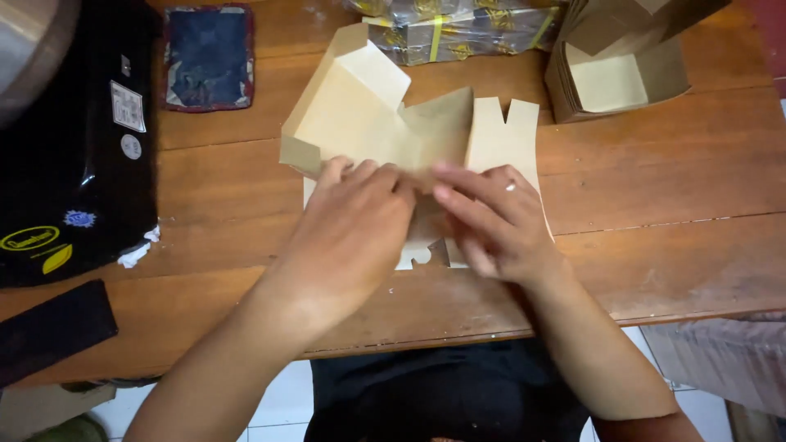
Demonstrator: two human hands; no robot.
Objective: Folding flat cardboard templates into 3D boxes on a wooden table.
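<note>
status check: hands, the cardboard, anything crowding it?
Left hand and right hand both pressing on the flat cardboard box, half folded on the table. Stack of folded boxes and black bag nearby, not touching.

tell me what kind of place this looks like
Likely a small home or shop packing spot. Both hands, left hand and right hand, fold a flat cardboard box on a worn wooden table, with a stack of folded boxes and wrapped bundles behind.

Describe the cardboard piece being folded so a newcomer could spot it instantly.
On the wooden table, at its centre, lies a pale tan box blank under the left hand and right hand. Unlike the nested folded boxes at upper right, it is half-flat, with notched tabs.
</note>
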